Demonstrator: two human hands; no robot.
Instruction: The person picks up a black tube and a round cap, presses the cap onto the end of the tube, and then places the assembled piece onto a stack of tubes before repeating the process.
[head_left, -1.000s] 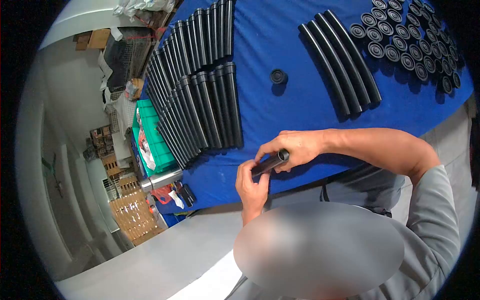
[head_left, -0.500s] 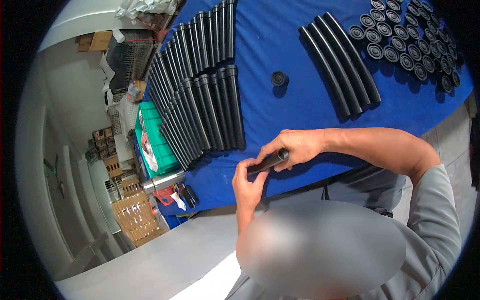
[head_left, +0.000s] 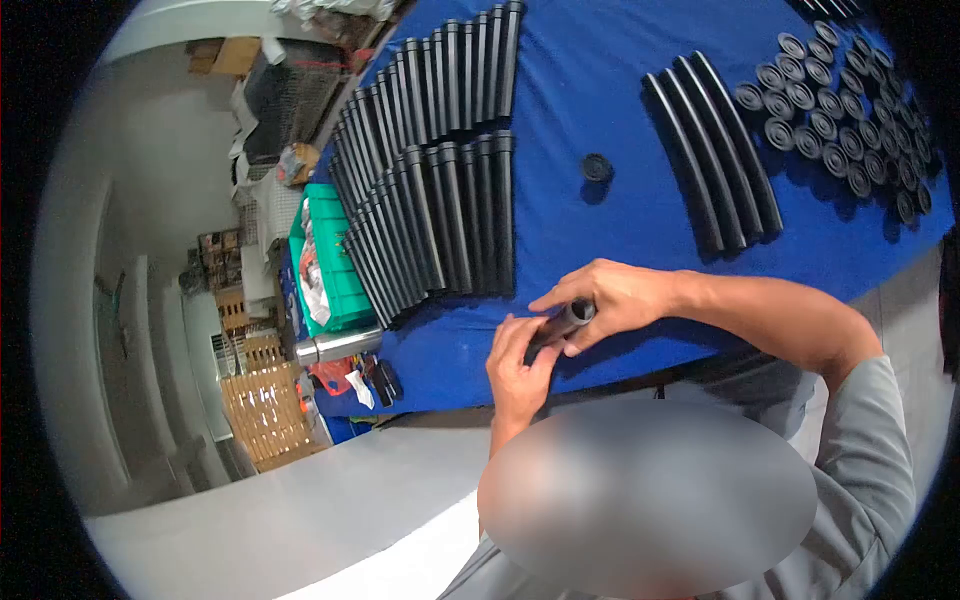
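A short-looking black tube is held between both hands near the table's front edge, its open end facing up toward the camera. My left hand wraps round the tube's lower part. My right hand grips it near the open end, with thumb and fingers on either side. On the cloth beyond the hands stands a single black cap. To its right lie several uncapped black tubes side by side.
Two rows of black tubes with collared ends lie at the left of the blue cloth. Many round black caps stand at the right. A green crate, a metal cylinder and small tools are at the left edge.
The camera view has shifted, so the table items appear further right. Both hands still hold the tube, which now tilts more upright toward the camera.
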